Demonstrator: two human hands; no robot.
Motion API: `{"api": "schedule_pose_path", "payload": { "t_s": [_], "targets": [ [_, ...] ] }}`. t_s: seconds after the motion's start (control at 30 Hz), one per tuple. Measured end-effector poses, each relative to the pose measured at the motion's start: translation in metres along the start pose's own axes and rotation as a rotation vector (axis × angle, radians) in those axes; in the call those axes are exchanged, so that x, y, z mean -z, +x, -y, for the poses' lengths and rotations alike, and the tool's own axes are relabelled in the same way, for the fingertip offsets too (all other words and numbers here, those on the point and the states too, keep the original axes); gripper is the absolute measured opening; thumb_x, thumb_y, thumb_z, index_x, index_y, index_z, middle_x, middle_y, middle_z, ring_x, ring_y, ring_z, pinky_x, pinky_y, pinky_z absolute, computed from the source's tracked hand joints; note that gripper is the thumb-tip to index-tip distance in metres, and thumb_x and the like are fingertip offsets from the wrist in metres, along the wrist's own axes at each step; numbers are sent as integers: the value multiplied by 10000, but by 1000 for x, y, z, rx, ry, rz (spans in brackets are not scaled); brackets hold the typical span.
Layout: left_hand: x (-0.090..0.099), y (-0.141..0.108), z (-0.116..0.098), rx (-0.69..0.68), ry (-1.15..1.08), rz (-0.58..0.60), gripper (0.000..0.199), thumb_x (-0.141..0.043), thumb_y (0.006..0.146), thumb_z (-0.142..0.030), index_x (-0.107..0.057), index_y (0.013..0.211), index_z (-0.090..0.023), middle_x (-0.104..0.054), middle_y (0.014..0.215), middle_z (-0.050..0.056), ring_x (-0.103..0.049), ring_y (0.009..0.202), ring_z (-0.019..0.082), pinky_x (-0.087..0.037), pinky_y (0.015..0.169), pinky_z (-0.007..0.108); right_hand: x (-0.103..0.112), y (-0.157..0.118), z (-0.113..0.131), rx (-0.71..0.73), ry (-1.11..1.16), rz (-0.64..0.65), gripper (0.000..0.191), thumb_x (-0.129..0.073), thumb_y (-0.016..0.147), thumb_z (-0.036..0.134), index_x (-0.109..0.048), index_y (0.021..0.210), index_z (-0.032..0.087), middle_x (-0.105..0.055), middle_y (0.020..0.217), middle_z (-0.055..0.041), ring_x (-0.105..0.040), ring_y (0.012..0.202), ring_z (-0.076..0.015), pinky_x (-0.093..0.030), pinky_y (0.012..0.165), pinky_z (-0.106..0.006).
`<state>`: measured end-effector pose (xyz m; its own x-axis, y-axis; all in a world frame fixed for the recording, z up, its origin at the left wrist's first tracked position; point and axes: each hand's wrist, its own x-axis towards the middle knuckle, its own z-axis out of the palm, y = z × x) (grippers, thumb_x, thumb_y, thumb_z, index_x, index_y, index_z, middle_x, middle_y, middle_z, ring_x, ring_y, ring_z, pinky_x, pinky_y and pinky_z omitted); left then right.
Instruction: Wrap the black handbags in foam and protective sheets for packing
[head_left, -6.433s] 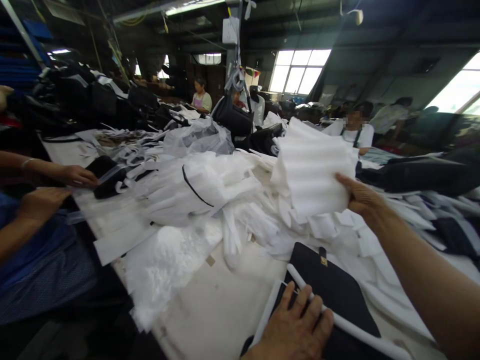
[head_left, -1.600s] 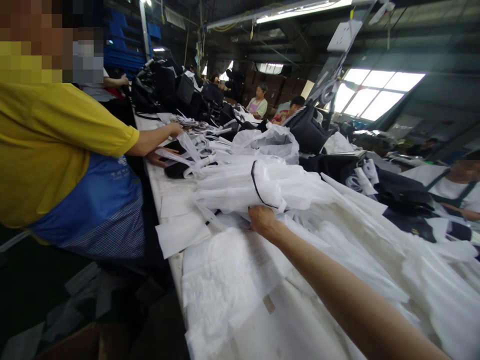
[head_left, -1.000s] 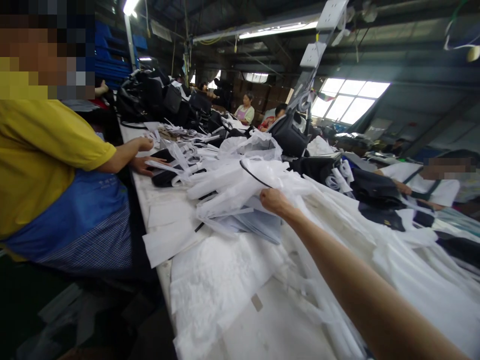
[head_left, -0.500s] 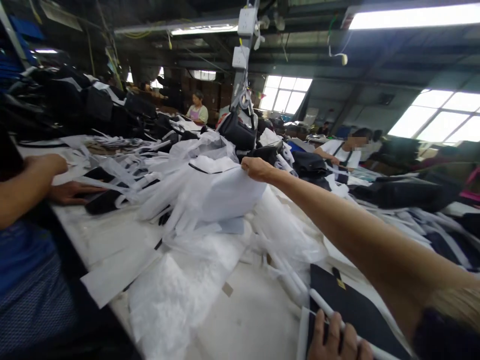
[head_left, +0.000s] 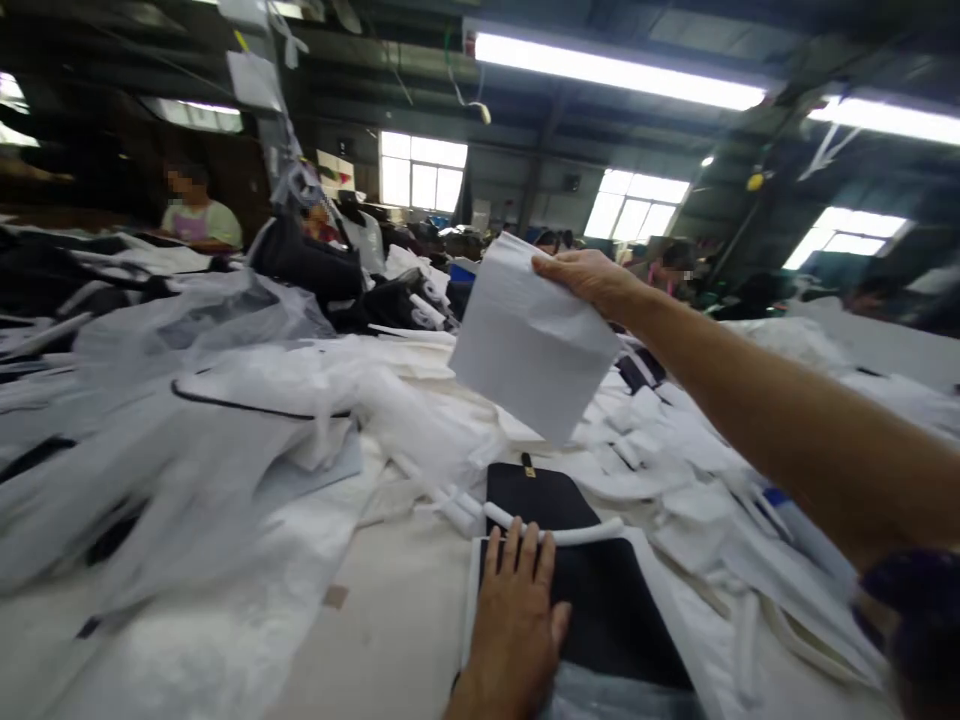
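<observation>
My right hand (head_left: pixel 581 278) pinches the top edge of a thin white sheet (head_left: pixel 532 340), which hangs at a tilt above the table. My left hand (head_left: pixel 517 600) lies flat, fingers apart, on a black panel with white edges (head_left: pixel 622 600). A white tube (head_left: pixel 577 535) crosses the panel's top, just beyond my left fingertips. Behind it lies a black flap (head_left: pixel 536 495) with a small gold-coloured clasp (head_left: pixel 529 468). Clear plastic (head_left: pixel 615 695) covers the panel's near end, beside my left wrist.
Crumpled white wrapping (head_left: pixel 225 480) spreads over the table (head_left: pixel 382 610) at the left. White strips and scraps (head_left: pixel 697 500) lie at the right. A black bag (head_left: pixel 307 262) sits by a post with sockets. A person (head_left: pixel 199 215) is at the back left.
The view has turned right. My right hand has lifted the white sheet off the pile of wrapping and moved it rightward. My left hand now shows fully, flat on the panel.
</observation>
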<state>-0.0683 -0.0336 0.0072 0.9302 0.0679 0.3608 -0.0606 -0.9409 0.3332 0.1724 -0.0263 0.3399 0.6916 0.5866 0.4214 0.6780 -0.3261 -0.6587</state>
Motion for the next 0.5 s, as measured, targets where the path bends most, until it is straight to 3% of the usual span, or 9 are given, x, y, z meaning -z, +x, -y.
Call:
{"api": "schedule_pose_path", "payload": {
  "t_s": [0.07, 0.13, 0.2, 0.27, 0.37, 0.43, 0.5],
  "targets": [
    [-5, 1, 1, -11, 54, -17, 654, -543, 860, -330, -344, 1479, -256, -401, 1524, 42, -342, 1407, 319, -334, 1136, 565, 54, -29, -28, -68, -106, -30, 382, -694, 758, 526, -643, 766, 148, -597, 650, -10, -523, 550, -129, -405, 525, -259],
    [-8, 2, 3, -27, 115, -26, 653, -547, 844, -287, -362, 1470, -265, -414, 1517, 30, -355, 1401, 310, -347, 1129, 555, 101, -53, -55, -44, -315, -141, 352, -725, 735, 490, -638, 718, 149, -590, 653, -6, -503, 576, -125, -383, 548, -259],
    [-7, 3, 3, -49, 180, -28, 659, -544, 831, -247, -368, 1465, -267, -421, 1512, 26, -367, 1395, 302, -363, 1118, 545, 135, -71, -80, 48, -546, -321, 324, -699, 773, 464, -641, 706, 153, -599, 675, -17, -498, 622, -136, -373, 597, -273],
    [-5, 4, 3, -69, 242, -31, 661, -538, 823, -224, -374, 1462, -260, -431, 1505, 32, -380, 1388, 299, -376, 1105, 538, 154, -82, -102, 150, -707, -474, 309, -635, 840, 459, -653, 763, 160, -624, 724, -41, -505, 659, -159, -366, 629, -291],
    [-5, 4, 4, -89, 313, -56, 646, -536, 825, -223, -390, 1453, -252, -460, 1485, 40, -407, 1370, 293, -385, 1091, 530, 153, -97, -138, 248, -789, -504, 304, -567, 899, 453, -663, 856, 168, -651, 802, -64, -539, 713, -185, -364, 648, -297],
    [-7, 4, 5, -112, 347, -79, 644, -536, 830, -234, -384, 1456, -254, -474, 1474, 41, -419, 1360, 288, -387, 1085, 520, 135, -114, -167, 268, -794, -361, 295, -544, 922, 428, -675, 879, 168, -662, 862, -74, -567, 778, -193, -367, 673, -288],
    [-8, 4, 7, -139, 374, -100, 654, -536, 834, -242, -364, 1465, -253, -482, 1468, 40, -424, 1354, 284, -386, 1081, 510, 109, -142, -201, 266, -794, -81, 309, -470, 967, 371, -689, 921, 158, -663, 943, -105, -576, 851, -198, -373, 701, -283]
  ]
}}
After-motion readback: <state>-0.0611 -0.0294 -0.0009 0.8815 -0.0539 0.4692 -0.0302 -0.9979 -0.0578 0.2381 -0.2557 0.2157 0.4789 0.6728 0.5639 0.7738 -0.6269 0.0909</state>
